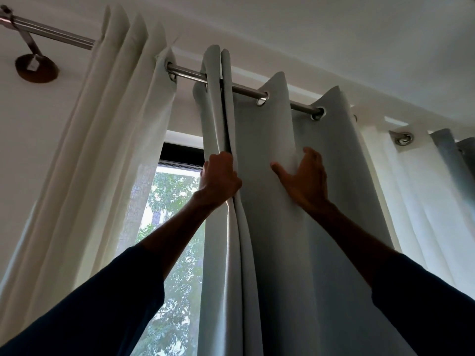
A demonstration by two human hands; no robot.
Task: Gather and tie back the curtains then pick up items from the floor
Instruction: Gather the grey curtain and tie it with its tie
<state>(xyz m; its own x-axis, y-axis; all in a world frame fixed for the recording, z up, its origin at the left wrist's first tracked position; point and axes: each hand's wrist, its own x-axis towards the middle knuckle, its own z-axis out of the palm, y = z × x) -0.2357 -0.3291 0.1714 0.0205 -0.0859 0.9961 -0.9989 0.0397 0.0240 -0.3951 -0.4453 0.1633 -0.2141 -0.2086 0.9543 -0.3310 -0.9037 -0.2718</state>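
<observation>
A pale grey-blue eyelet curtain (272,227) hangs from a steel rod (246,89) across the window. My left hand (219,179) grips the gathered folds at the curtain's left edge, arm raised high. To its right, my right hand (305,179) lies against a flat panel of the same curtain, thumb spread and fingers reaching round a fold. A cream-white curtain (110,140) hangs bunched at the left of the rod. Both arms wear dark sleeves.
Between the two curtains shows the window (174,201) with trees outside. A sheer white curtain (416,201) hangs behind at the right. A rod bracket with a round wooden wall mount (37,68) sits at the upper left. The ceiling is close above.
</observation>
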